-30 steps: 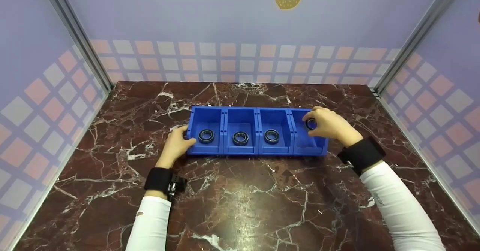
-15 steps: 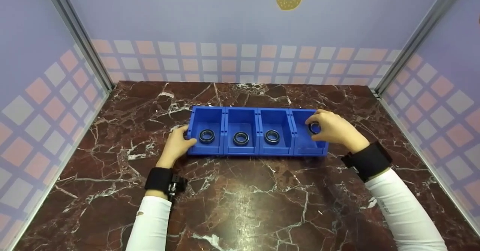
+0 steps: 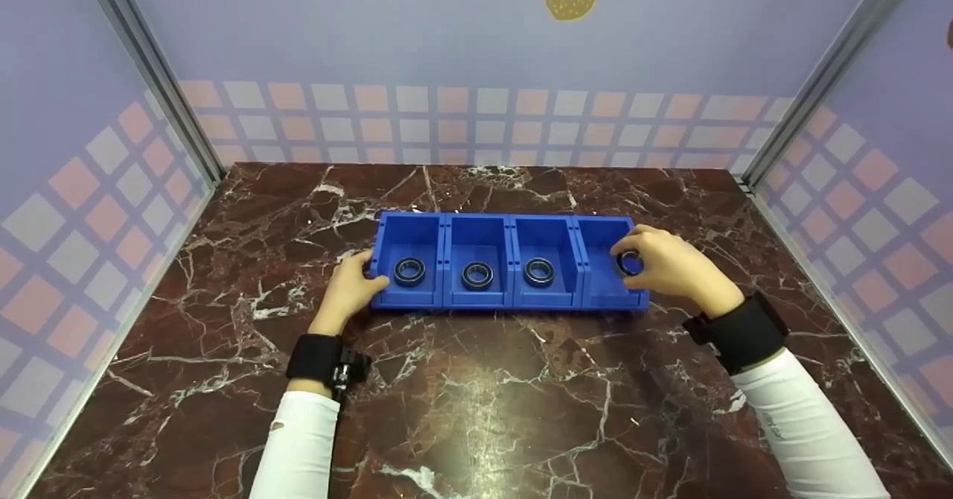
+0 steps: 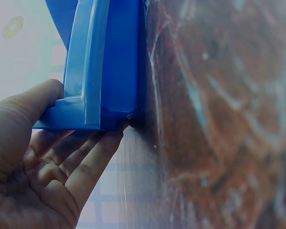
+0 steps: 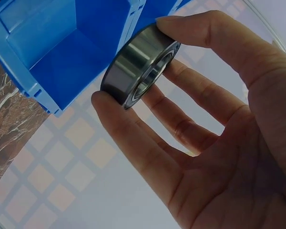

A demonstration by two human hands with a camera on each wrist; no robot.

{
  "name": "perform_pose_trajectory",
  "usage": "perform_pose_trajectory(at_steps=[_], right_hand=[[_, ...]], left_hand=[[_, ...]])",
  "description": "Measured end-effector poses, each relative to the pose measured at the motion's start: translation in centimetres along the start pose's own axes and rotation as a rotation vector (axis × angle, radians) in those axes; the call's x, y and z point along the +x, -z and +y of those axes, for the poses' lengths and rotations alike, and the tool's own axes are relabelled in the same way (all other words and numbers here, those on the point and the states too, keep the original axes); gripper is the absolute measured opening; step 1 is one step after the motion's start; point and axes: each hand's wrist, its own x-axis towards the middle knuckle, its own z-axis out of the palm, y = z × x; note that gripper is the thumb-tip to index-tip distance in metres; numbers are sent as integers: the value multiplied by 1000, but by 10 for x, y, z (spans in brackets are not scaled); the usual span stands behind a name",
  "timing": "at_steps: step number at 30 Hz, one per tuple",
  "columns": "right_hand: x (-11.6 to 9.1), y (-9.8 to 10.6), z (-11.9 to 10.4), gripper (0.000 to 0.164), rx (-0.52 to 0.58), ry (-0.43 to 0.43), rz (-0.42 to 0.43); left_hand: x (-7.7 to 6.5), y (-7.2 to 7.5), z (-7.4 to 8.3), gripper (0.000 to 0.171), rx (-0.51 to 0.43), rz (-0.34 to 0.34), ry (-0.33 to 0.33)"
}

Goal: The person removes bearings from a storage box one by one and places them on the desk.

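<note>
A row of blue storage bins (image 3: 476,307) stands joined side by side on the table. My left hand (image 3: 350,290) grips the row's left end, thumb over the rim and fingers against the outer side, as the left wrist view shows at the bin wall (image 4: 88,62). Over the rightmost bin, my right hand (image 3: 670,264) pinches a ball bearing (image 5: 136,62) by its outer rim between thumb and fingertip. The other bins each hold one bearing lying flat: left (image 3: 397,274), middle (image 3: 466,278) and right (image 3: 528,275).
The bins rest on a dark red marbled table (image 3: 476,395). A back wall (image 3: 476,45) with printed squares and side panels enclose it. Black straps with cameras, such as the left strap (image 3: 316,360), sit on both wrists.
My right hand has shifted slightly right and toward the front with the bearing still pinched, staying over the rightmost bin. The left hand and the bins have stayed in place.
</note>
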Motion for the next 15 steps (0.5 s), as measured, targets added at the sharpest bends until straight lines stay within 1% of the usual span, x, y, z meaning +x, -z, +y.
perform_pose_trajectory(at_steps=[9, 15], right_hand=[[-10, -5, -2, 39, 14, 28, 14], [-16, -7, -4, 36, 21, 48, 8]], left_hand=[[1, -1, -1, 63, 6, 3, -4], [0, 0, 0, 63, 6, 8, -11]])
